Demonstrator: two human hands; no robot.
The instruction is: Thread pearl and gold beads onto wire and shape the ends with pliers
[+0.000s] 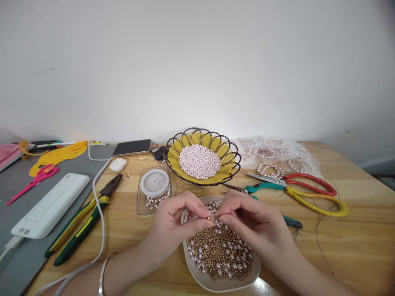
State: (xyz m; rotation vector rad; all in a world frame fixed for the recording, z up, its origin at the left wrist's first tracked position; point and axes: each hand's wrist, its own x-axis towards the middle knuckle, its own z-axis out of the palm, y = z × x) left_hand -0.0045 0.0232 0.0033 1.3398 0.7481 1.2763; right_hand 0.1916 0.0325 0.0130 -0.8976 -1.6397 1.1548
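Note:
My left hand (179, 222) pinches a small gold bead (209, 218) between thumb and forefinger. Close beside it, my right hand (256, 224) has its thumb and forefinger pressed together, and what lies between them is too small to make out. Both hands hover over a white dish (197, 281) filled with gold beads (206, 242) and white pearl beads (228, 265). Behind the hands stands a yellow basket (230, 158) with a black looped rim, holding many pinkish pearl beads (200, 161).
Left of the hands lie a clear box (142, 207) with a thread spool (154, 183), green-yellow pliers (83, 222), a white cable (100, 205) and a power bank (51, 205). To the right are scissors (308, 189), teal-handled pliers (265, 187) and bagged bead strings (271, 150).

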